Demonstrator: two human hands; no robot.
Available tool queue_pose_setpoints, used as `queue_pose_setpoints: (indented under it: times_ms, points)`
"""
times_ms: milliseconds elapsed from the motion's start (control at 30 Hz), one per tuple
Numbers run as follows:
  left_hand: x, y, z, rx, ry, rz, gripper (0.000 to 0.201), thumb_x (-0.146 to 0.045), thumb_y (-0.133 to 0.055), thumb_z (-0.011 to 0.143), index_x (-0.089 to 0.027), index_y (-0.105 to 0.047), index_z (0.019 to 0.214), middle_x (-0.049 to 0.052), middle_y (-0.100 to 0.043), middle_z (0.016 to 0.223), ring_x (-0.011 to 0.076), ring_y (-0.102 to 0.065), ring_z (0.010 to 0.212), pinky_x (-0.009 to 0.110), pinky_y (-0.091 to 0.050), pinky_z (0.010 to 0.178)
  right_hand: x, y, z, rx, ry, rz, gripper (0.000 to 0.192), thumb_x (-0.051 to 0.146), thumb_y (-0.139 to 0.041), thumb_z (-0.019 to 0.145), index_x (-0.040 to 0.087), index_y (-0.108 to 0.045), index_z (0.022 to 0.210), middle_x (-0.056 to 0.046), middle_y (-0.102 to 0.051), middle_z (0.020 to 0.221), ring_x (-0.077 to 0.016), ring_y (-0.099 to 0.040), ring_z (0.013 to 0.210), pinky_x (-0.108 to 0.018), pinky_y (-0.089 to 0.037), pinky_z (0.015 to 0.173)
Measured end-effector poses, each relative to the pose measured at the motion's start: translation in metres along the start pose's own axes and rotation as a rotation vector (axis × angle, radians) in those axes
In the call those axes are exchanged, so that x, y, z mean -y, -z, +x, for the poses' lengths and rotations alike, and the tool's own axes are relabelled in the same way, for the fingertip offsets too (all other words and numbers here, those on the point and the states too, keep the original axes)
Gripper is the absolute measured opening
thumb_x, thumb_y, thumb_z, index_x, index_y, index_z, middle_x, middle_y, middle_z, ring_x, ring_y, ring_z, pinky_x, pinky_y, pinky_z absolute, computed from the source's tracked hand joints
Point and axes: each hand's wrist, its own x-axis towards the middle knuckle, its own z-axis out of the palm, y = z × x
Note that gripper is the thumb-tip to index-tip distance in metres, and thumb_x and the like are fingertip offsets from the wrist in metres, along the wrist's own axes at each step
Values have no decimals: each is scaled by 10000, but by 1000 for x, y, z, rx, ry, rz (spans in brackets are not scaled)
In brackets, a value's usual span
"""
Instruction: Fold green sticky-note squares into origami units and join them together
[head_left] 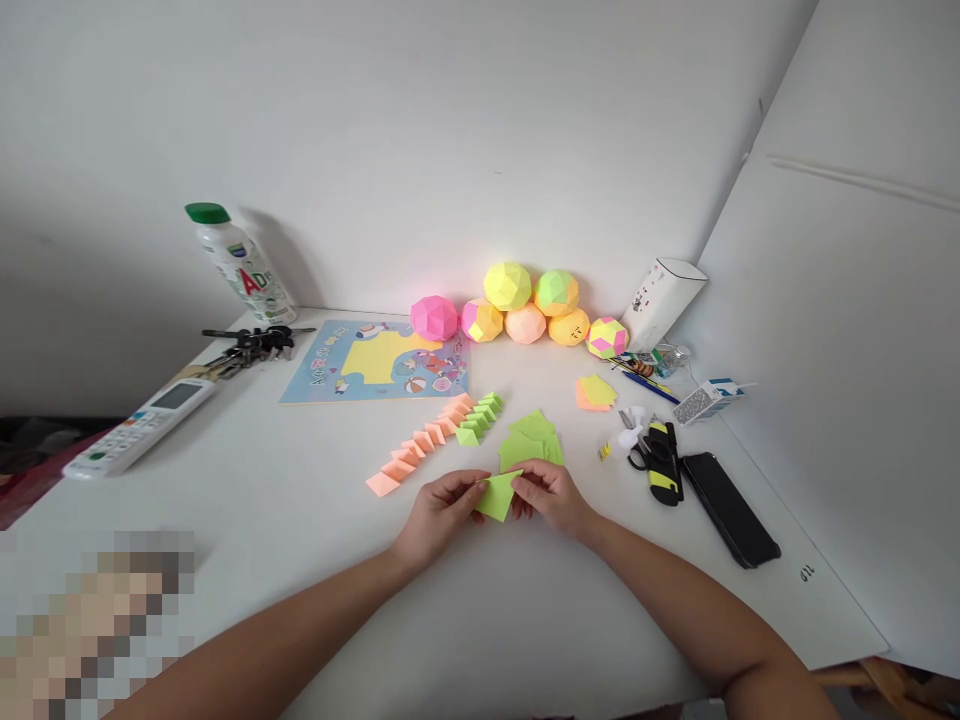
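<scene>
Between my two hands is a small green paper square [498, 497], tilted with a corner pointing down toward me. My left hand [446, 510] pinches its left side between thumb and fingers. The right side is pinched by my right hand [551, 495]. Just beyond lies a loose pile of green paper sheets [531, 440]. To the left, a row of folded orange paper pieces [420, 445] runs diagonally across the table, and a shorter row of folded green pieces [478, 418] sits beside its far end.
Several faceted paper balls [525, 323] are stacked against the wall. A printed sheet [307, 365], bottle [244, 265], keys [251, 345] and remote control [139, 430] stand left. To the right are sticky notes [596, 391], scissors [637, 458], a yellow-black cutter [663, 465], phone [729, 508] and small carton [705, 401].
</scene>
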Motion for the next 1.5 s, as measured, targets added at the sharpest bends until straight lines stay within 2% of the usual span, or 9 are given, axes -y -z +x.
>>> queue_pose_setpoints:
  times_ms: [133, 333, 433, 533, 667, 833, 1033, 1233, 1500]
  points:
    - [1, 1, 1, 7, 4, 18, 351, -424, -661, 696, -156, -652, 923, 14, -658, 664, 132, -572, 550, 288, -514, 549, 1, 1, 1, -23, 7, 16, 289, 391, -588, 801, 148, -600, 955, 4, -604, 597, -128, -595, 551, -227, -437, 469]
    - [-2, 3, -2, 136, 42, 19, 410, -372, -626, 748, -168, -557, 1096, -34, -581, 553, 123, -560, 530, 261, -464, 536, -3, 1, 1, -33, -2, -15, 255, 347, -610, 785, 159, -596, 957, 18, -608, 613, -109, -580, 513, -227, -432, 480]
    - [-4, 3, -3, 176, 3, 36, 368, -378, -601, 769, -182, -562, 1078, 4, -612, 718, 127, -577, 612, 271, -484, 589, -4, 1, 0, -5, -49, -40, 312, 330, -630, 767, 168, -577, 1029, 32, -590, 613, -111, -586, 518, -237, -442, 509]
    - [-2, 2, -2, 156, -91, 25, 297, -391, -595, 770, -186, -607, 985, 48, -602, 937, 160, -596, 784, 291, -501, 687, -5, 1, 0, 27, -69, -45, 363, 309, -635, 765, 178, -555, 1094, 54, -544, 574, -116, -589, 514, -244, -452, 523]
    - [4, 1, 1, 120, -107, 2, 289, -390, -613, 758, -187, -625, 964, 41, -591, 887, 150, -586, 738, 278, -502, 643, -9, 3, 2, 49, -95, -33, 374, 318, -629, 768, 172, -557, 1105, 53, -532, 566, -114, -582, 495, -233, -437, 494]
    - [7, 2, 2, 127, -178, 14, 255, -344, -628, 755, -203, -648, 967, 45, -598, 902, 161, -581, 802, 282, -500, 688, -10, 4, 1, 56, -104, -43, 364, 342, -606, 786, 160, -565, 1099, 32, -585, 624, -117, -601, 539, -246, -462, 535]
    - [6, 2, 2, 108, -172, -6, 296, -353, -644, 732, -206, -655, 990, 65, -584, 1023, 175, -585, 859, 298, -502, 721, -3, 4, 0, 86, -127, -8, 384, 347, -618, 775, 152, -565, 1102, 32, -601, 618, -106, -586, 513, -243, -461, 528]
    - [6, 3, 3, 121, -191, 2, 279, -312, -647, 733, -216, -656, 995, 54, -575, 1021, 138, -564, 779, 279, -493, 692, -6, 5, 1, 66, -75, -47, 352, 367, -601, 798, 165, -578, 1084, 16, -600, 670, -107, -595, 553, -233, -460, 530]
    - [8, 4, 4, 136, -196, 34, 264, -296, -631, 746, -213, -652, 996, 57, -583, 1007, 144, -554, 791, 278, -491, 682, -10, 3, 3, 33, -1, -64, 322, 374, -631, 768, 172, -607, 1017, 20, -575, 655, -97, -554, 527, -229, -460, 498]
